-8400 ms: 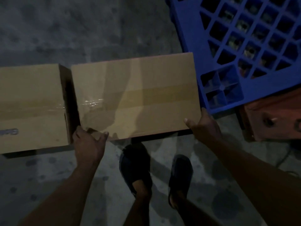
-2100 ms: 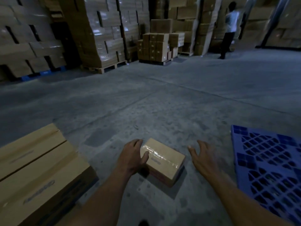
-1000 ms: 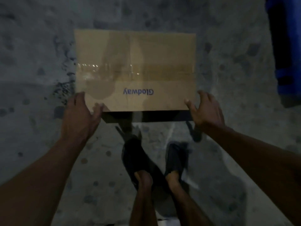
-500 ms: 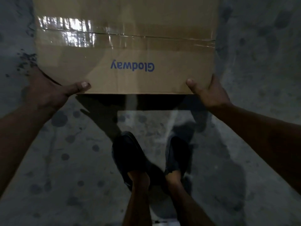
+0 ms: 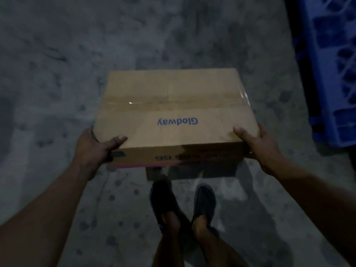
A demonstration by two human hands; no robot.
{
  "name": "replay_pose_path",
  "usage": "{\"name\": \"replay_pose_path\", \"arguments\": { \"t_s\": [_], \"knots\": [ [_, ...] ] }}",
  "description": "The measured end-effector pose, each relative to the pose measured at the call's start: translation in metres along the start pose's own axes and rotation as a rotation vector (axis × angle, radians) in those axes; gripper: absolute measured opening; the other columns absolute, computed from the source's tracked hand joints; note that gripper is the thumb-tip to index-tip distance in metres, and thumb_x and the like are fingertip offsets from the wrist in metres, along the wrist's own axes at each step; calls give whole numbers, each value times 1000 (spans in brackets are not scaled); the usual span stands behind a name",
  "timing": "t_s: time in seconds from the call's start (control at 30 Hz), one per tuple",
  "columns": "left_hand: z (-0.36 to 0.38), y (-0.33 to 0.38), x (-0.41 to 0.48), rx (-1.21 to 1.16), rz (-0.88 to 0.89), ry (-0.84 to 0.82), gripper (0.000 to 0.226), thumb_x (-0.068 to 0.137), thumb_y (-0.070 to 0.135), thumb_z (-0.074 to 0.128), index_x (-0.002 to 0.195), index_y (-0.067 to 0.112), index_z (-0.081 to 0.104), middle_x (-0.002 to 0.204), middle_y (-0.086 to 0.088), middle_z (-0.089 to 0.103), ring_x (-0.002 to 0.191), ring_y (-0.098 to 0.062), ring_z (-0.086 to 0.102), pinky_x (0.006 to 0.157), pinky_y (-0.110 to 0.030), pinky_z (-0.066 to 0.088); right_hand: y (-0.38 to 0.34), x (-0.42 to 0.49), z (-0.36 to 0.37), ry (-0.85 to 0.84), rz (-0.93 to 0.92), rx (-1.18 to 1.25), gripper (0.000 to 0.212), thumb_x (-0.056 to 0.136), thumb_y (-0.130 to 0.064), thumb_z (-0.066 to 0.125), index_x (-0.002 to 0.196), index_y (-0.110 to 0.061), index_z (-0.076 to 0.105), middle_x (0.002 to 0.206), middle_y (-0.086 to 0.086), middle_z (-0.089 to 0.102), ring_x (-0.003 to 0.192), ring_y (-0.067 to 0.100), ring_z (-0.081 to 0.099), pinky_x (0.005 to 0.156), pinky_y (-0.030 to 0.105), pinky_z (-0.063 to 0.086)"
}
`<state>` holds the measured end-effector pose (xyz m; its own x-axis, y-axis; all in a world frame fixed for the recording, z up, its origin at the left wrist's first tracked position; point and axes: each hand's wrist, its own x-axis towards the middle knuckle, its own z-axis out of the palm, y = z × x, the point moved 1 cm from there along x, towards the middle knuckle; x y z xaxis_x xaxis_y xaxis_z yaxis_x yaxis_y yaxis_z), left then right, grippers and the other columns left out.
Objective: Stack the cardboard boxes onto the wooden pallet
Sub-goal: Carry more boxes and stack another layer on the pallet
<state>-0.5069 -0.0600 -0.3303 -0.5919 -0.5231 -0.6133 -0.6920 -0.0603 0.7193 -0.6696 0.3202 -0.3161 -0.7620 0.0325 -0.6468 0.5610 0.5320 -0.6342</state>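
A taped cardboard box (image 5: pixel 173 106) with blue "Glodway" lettering hangs above the concrete floor in front of me. My left hand (image 5: pixel 94 147) grips its near left corner, thumb lying on the top face. My right hand (image 5: pixel 260 147) grips the near right corner the same way, thumb on top. The fingers of both hands are hidden under the box. No wooden pallet is in view.
A blue plastic pallet (image 5: pixel 331 70) lies on the floor at the right edge. My two feet in dark shoes (image 5: pixel 183 201) stand just behind the box. Stained grey concrete floor (image 5: pixel 57 64) spreads to the left and ahead.
The box has come off the floor and now sits lower and further from the camera than half a second ago. Both hands keep their grip on the near corners. The blue pallet has come back into view.
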Motion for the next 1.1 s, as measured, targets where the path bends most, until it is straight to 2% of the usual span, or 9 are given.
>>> {"name": "replay_pose_path", "arguments": {
  "t_s": [0.1, 0.2, 0.33, 0.53, 0.67, 0.77, 0.9, 1.0, 1.1],
  "knots": [
    [-24, 58, -52, -53, 55, 74, 51, 76, 8, 84, 121, -2, 62, 110, -15, 72, 89, -31, 73, 60, -32, 61, -65, -52, -34, 19, -31, 22, 60, 65, -67, 77, 114, -42, 52, 108, -16, 60, 112, 23, 62, 94, 55, 55],
    [-51, 114, -104, -108, 71, 125, 72, 59, 30, 95, 121, 9, 64, 112, -7, 74, 102, -30, 71, 84, -46, 60, -128, -103, -69, 23, -117, 24, 63, 78, -52, 78, 132, -38, 49, 108, -13, 57, 112, 23, 59, 97, 54, 53],
    [-82, 192, -175, -175, 109, 216, 88, 46, 53, 92, 121, 19, 62, 110, -5, 73, 97, -32, 71, 69, -44, 60, -211, -157, -123, 4, -260, 41, 71, 85, -41, 75, 146, -23, 44, 107, -12, 53, 101, 13, 55, 93, 39, 52],
    [-87, 286, -269, -224, 218, 463, 72, 66, 32, 93, 127, 16, 59, 118, -2, 66, 105, -24, 63, 87, -40, 54, -320, -175, -183, -140, -498, 46, 69, 85, -44, 75, 144, -21, 48, 128, 5, 58, 111, 24, 58, 86, 40, 53],
    [-61, 318, -332, -308, 243, 658, 89, 46, 56, 94, 122, 24, 60, 114, 0, 67, 103, -26, 63, 89, -51, 56, -377, -174, -221, -273, -697, -17, 67, 82, -54, 74, 139, -27, 51, 128, 1, 60, 113, 26, 60, 95, 54, 54],
    [-36, 320, -384, -358, 257, 798, 94, 41, 68, 89, 122, 30, 60, 115, 3, 66, 104, -26, 63, 87, -53, 57, -401, -175, -244, -382, -800, -59, 44, 78, -57, 75, 115, -38, 60, 113, -6, 67, 107, 24, 65, 90, 54, 56],
    [6, 308, -464, -401, 249, 954, 82, 54, 57, 92, 119, 18, 59, 120, 6, 64, 109, -23, 60, 90, -46, 55, -409, -192, -260, -559, -883, -135, 43, 74, -62, 76, 111, -45, 60, 116, -3, 67, 103, 22, 67, 88, 55, 57],
    [34, 292, -524, -444, 248, 1044, 57, 68, 41, 90, 108, 20, 56, 118, 12, 58, 114, -20, 54, 91, -42, 50, -395, -227, -274, -635, -948, -159, 63, 77, -59, 74, 129, -27, 56, 125, 6, 63, 107, 26, 63, 92, 56, 55],
    [58, 271, -576, -432, 264, 1105, 59, 59, 50, 91, 106, 32, 60, 111, 9, 65, 110, -24, 59, 92, -46, 51, -368, -247, -291, -659, -1002, -193, 103, 51, -90, 66, 132, -28, 53, 125, 2, 61, 109, 26, 61, 93, 56, 54]
  ]
}}
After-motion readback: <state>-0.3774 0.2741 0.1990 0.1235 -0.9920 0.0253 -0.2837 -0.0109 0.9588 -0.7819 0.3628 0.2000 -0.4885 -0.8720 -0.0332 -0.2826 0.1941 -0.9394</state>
